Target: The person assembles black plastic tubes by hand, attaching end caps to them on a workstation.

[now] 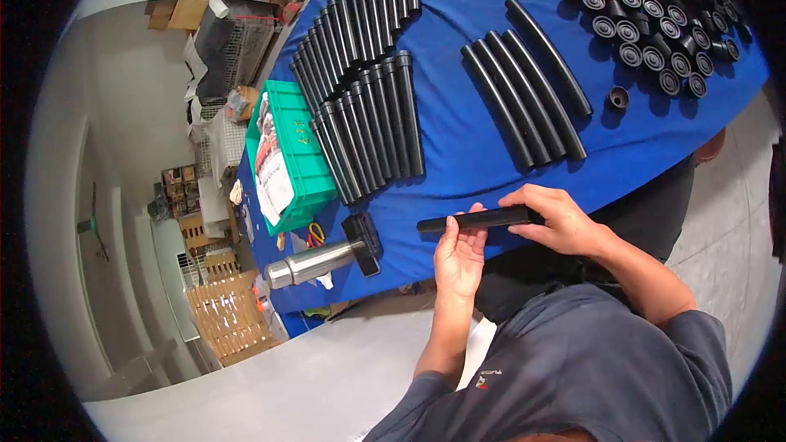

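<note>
A black plastic tube (438, 225) lies across both hands above the near edge of the blue cloth. My left hand (461, 260) supports it palm up, thumb over the near side and fingers beneath. At the tube's right end my right hand (561, 221) is closed round it, and its fingers partly hide that end. Several longer plain black tubes (524, 86) lie side by side beyond my hands. A single black end cap (617, 99) sits to the right of them.
Many black caps (653, 6) crowd the far right. Rows of capped tubes (372, 119) lie to the left, beside a green crate (304, 160) with papers in it. A metal cylinder with a black head (315, 263) and yellow-handled scissors (316, 234) lie near the left edge.
</note>
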`<state>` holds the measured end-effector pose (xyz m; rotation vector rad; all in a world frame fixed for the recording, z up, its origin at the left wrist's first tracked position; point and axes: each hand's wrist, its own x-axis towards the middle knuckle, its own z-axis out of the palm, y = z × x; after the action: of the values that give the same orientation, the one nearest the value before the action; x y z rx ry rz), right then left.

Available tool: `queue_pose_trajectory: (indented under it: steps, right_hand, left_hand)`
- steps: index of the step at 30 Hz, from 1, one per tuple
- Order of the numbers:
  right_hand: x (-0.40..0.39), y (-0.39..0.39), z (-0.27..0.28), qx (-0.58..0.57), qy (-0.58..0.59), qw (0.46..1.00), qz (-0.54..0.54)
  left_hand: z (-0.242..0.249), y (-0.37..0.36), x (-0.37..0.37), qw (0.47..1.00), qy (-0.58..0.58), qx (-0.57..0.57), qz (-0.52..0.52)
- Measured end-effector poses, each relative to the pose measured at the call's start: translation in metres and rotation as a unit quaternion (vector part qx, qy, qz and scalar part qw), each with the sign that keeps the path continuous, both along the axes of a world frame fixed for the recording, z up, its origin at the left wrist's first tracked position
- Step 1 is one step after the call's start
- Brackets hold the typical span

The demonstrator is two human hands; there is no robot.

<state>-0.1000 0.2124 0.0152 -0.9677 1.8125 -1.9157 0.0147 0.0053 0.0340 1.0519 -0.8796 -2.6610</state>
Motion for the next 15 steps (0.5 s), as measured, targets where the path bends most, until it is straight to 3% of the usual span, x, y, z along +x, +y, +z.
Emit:
queue_pose_trajectory:
  steps: [4, 6, 7, 8, 9, 11, 12, 15]
  right_hand:
    - [0.001, 0.002, -0.001, 0.009, -0.019, 1.000, -0.003]
    - [0.001, 0.001, 0.000, 0.008, -0.010, 1.000, -0.019]
    - [0.001, 0.001, 0.002, 0.015, -0.010, 1.000, -0.020]
    - [0.000, 0.001, 0.004, 0.022, -0.012, 0.999, -0.021]
    - [0.001, 0.002, 0.005, 0.032, -0.015, 0.999, -0.023]
    - [0.002, 0.002, 0.003, 0.021, -0.014, 1.000, -0.011]
    - [0.003, 0.001, 0.001, 0.018, -0.014, 1.000, -0.010]
    - [0.005, -0.001, -0.007, -0.018, 0.004, 1.000, -0.022]
  left_hand:
    - [0.010, 0.010, 0.000, 0.997, -0.041, -0.003, -0.067]
    - [0.007, 0.009, 0.014, 0.963, -0.036, -0.070, -0.258]
    - [0.027, 0.021, 0.010, 0.936, -0.095, -0.125, -0.315]
    - [0.033, 0.026, 0.009, 0.893, -0.078, -0.317, -0.311]
    - [0.035, 0.031, 0.010, 0.815, -0.058, -0.494, -0.297]
    - [0.046, 0.036, -0.002, 0.588, 0.044, -0.778, -0.218]
    - [0.051, 0.032, -0.016, 0.490, 0.095, -0.847, -0.186]
    - [0.047, 0.027, -0.033, 0.460, 0.068, -0.852, -0.239]
